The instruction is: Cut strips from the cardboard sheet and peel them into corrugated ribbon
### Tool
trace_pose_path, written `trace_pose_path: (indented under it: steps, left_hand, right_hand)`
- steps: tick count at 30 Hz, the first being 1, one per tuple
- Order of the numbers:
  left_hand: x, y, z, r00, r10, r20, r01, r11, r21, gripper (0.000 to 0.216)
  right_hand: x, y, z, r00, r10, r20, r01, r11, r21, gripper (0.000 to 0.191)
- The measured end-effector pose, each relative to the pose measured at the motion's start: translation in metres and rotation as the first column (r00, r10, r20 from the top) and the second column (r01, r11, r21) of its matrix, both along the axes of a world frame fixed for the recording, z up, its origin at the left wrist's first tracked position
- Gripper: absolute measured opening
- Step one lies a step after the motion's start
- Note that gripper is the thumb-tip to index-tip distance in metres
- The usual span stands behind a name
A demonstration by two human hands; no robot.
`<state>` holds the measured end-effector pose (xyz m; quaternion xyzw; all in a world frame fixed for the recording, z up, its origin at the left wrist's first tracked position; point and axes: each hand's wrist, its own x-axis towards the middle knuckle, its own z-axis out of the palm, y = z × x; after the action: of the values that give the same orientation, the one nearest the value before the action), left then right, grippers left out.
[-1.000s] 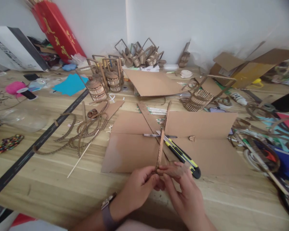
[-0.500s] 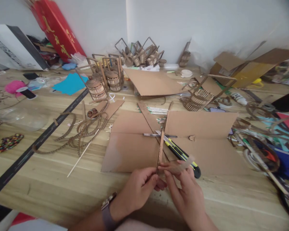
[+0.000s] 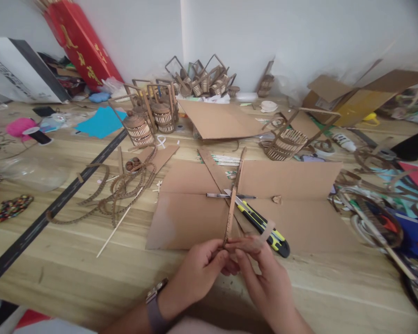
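A narrow corrugated cardboard strip (image 3: 231, 211) runs away from me over the cardboard sheet, its near end between my fingertips. My left hand (image 3: 202, 269), with a watch on the wrist, pinches that end between thumb and fingers. My right hand (image 3: 266, 276) closes on the same end from the other side, fingertips touching my left ones. A beige band (image 3: 267, 230) stands out at a finger of my right hand. Just beyond that hand lies a yellow and black utility knife (image 3: 257, 218), blade out. A pen (image 3: 214, 195) lies across the fold under the strip.
Loose corrugated strips (image 3: 114, 197) and a thin stick (image 3: 114, 229) lie left of the cardboard sheet (image 3: 188, 222). Small woven baskets (image 3: 139, 130) stand behind. A larger handled basket (image 3: 287, 143) sits back right. Clutter with a blue object (image 3: 409, 232) borders the right.
My right hand's fingers have shifted slightly, and the band on its finger now shows sharply instead of blurred. Both hands stay at the strip's near end.
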<state>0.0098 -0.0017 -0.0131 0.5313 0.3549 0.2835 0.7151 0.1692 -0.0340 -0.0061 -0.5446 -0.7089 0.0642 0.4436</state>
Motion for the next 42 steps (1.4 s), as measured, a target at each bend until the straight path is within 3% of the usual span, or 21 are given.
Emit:
trace_pose_path:
  steps: [6, 16, 22, 28, 33, 37, 42]
  left_hand:
    - [-0.0006, 0.0016, 0.0023, 0.998, 0.031, -0.058, -0.03, 0.999, 0.022, 0.057]
    - [-0.0014, -0.002, 0.0023, 0.999, -0.003, -0.044, 0.007, 0.995, 0.104, 0.051]
    - [-0.0017, -0.0032, 0.0061, 0.998, -0.035, -0.051, 0.04, 0.995, 0.088, 0.055]
    - [-0.001, -0.0041, 0.0089, 0.994, -0.065, -0.092, 0.07, 0.996, 0.048, 0.055]
    - [0.0, -0.002, 0.0018, 1.0, -0.023, -0.01, 0.023, 1.0, 0.017, 0.06]
    - [-0.0006, -0.0013, 0.0007, 0.998, 0.001, -0.057, 0.002, 0.999, 0.047, 0.057]
    - [-0.0014, -0.0014, 0.0026, 0.995, 0.012, -0.094, -0.003, 0.996, 0.093, 0.054]
  right_hand:
    - [-0.0002, 0.0046, 0.001, 0.989, 0.054, 0.14, -0.066, 0.994, 0.085, 0.006]
    - [0.0014, 0.0024, 0.0021, 0.985, 0.005, 0.171, -0.023, 0.995, 0.102, 0.009]
    - [0.0034, 0.0006, 0.0031, 0.996, -0.047, 0.079, 0.044, 0.998, 0.044, 0.009]
    - [0.0055, 0.0006, -0.0003, 0.99, -0.101, -0.1, 0.088, 0.988, -0.127, 0.012]
    - [0.0013, 0.0006, -0.0004, 0.998, -0.035, -0.052, 0.031, 0.997, -0.064, 0.012]
    - [-0.0005, 0.0026, 0.0013, 0.998, 0.036, 0.048, -0.037, 0.999, 0.018, 0.006]
    - [0.0009, 0.005, -0.0015, 0.989, 0.076, 0.13, -0.085, 0.994, 0.069, 0.013]
